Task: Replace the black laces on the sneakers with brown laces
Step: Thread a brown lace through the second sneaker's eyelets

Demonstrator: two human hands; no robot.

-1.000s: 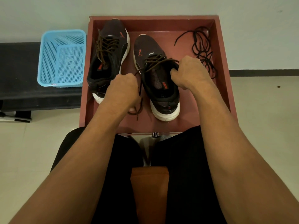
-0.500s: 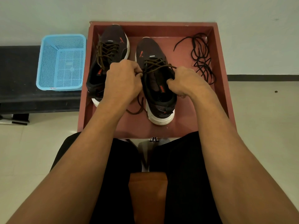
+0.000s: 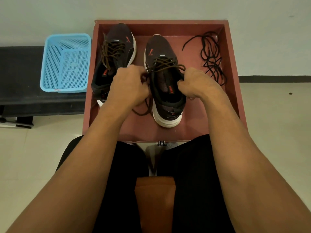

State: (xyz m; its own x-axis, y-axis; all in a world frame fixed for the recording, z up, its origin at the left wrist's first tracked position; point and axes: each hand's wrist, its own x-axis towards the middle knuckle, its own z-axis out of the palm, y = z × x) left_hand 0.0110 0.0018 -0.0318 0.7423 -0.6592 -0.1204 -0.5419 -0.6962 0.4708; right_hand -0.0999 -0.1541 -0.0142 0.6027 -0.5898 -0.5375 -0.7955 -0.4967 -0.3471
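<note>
While left hand (image 3: 129,86) and right hand (image 3: 196,83) each pinch the brown lace (image 3: 166,65) mid-frame, two sneakers (image 3: 158,47) sit inside the tray (image 3: 234,68); bare tray floor lower right; one black laces (image 3: 211,59) tangle upper right, near the wall.

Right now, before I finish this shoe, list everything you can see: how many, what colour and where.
sneakers: two, dark with white soles, side by side in the tray
brown laces: two, brown, one threaded through each sneaker
black laces: one loose tangle, black, tray's right side
tray: one, reddish-brown, before the knees
basket: one, light blue, on the bench
bench: one, black, left of the tray
left hand and right hand: two, each gripping the right-hand sneaker's brown lace
</note>
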